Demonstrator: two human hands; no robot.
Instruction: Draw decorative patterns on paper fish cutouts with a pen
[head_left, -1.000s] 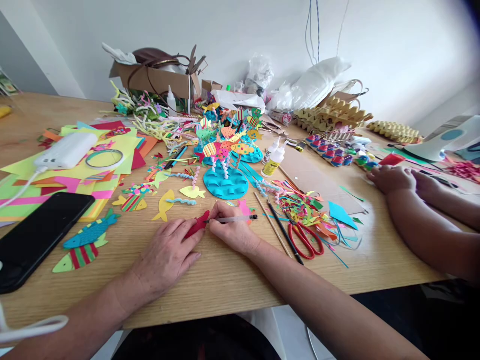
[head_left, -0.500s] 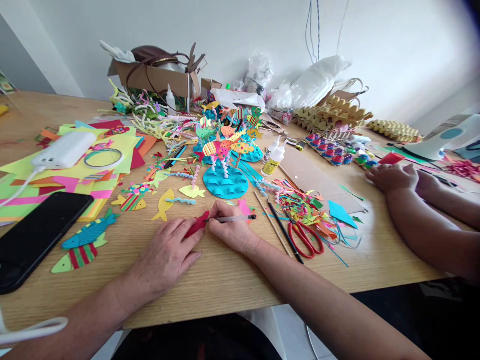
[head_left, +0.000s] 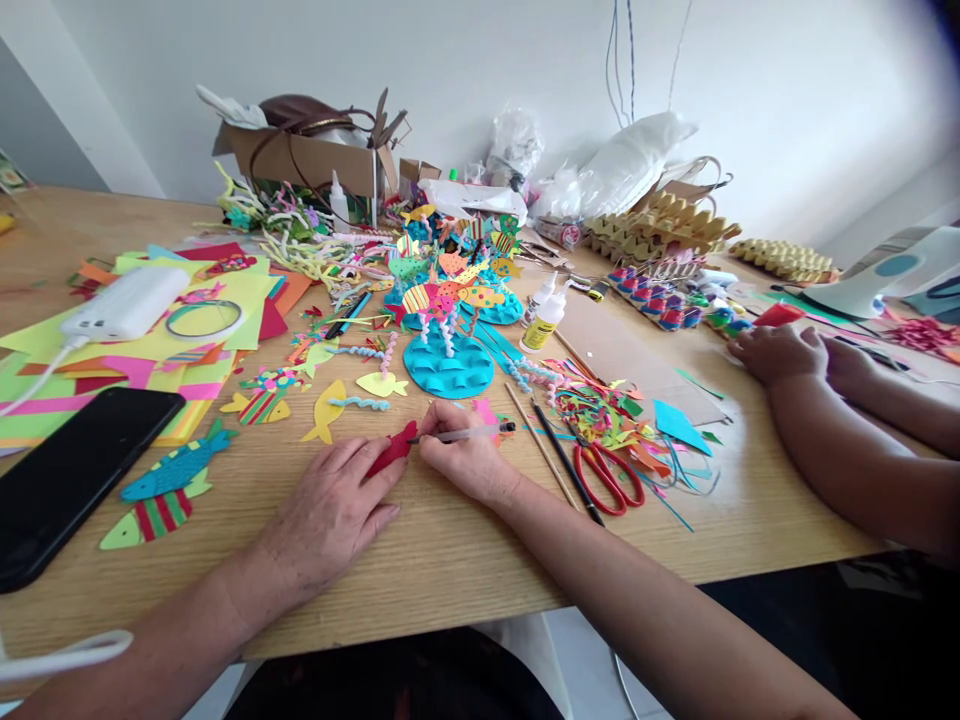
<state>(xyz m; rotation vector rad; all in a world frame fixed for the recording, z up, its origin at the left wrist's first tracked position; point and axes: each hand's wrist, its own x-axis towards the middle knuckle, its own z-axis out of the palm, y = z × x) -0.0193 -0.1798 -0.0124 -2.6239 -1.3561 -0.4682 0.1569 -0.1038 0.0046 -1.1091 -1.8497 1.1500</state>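
Note:
A small red paper fish (head_left: pixel 391 452) lies on the wooden table, partly hidden under my left hand (head_left: pixel 341 500). The fingers of that hand are spread and rest flat on the fish. My right hand (head_left: pixel 456 450) is closed on a pen (head_left: pixel 480 432), its tip at the fish's upper right end. Just beyond my hands are a yellow paper fish (head_left: pixel 327 412), a pale yellow-green fish (head_left: pixel 381 384) and a blue oval base (head_left: pixel 448 372) with colourful fish standing on twisted stems.
Red scissors (head_left: pixel 609 480), a black pencil (head_left: pixel 562 455) and paper scraps lie right of my hands. A black phone (head_left: pixel 79 480) and stacked coloured paper (head_left: pixel 45 400) are left. Glue bottles (head_left: pixel 543 322) stand behind. Another person's hands (head_left: pixel 780 355) rest at the right.
The pen's back end has tipped up slightly in my right hand. The whole view has shifted a little. My left hand keeps its place on the red fish.

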